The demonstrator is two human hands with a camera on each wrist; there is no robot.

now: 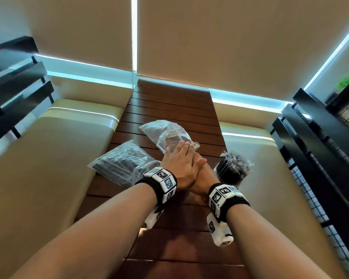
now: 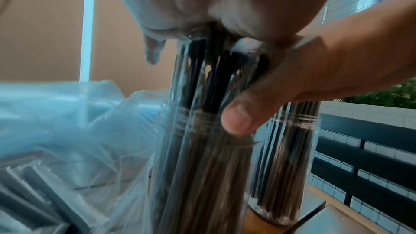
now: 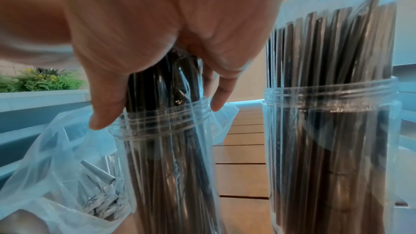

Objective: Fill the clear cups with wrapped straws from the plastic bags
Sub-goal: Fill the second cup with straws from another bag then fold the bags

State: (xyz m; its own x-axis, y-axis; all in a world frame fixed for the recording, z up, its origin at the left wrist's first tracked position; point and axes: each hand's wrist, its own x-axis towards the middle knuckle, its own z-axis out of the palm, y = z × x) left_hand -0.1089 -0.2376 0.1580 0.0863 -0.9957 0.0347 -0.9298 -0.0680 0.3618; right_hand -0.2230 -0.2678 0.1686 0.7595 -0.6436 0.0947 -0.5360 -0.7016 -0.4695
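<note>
A clear cup (image 3: 171, 166) packed with dark wrapped straws (image 3: 162, 84) stands on the slatted wooden table (image 1: 169, 103); in the head view my hands hide it. My right hand (image 3: 157, 24) sits on the straw tops, thumb and a finger curled down round the bundle above the rim. My left hand (image 1: 179, 156) lies flat across the right hand (image 1: 201, 174), fingers straight. In the left wrist view the same cup (image 2: 202, 175) is below both palms. A second cup (image 1: 230, 172) full of straws stands just right of it.
Two clear plastic bags lie on the table, one holding straws at the near left (image 1: 117, 164), the other crumpled beyond my hands (image 1: 161, 133). Beige benches (image 1: 48, 158) flank the narrow table. Black railings (image 1: 320, 148) run along both sides.
</note>
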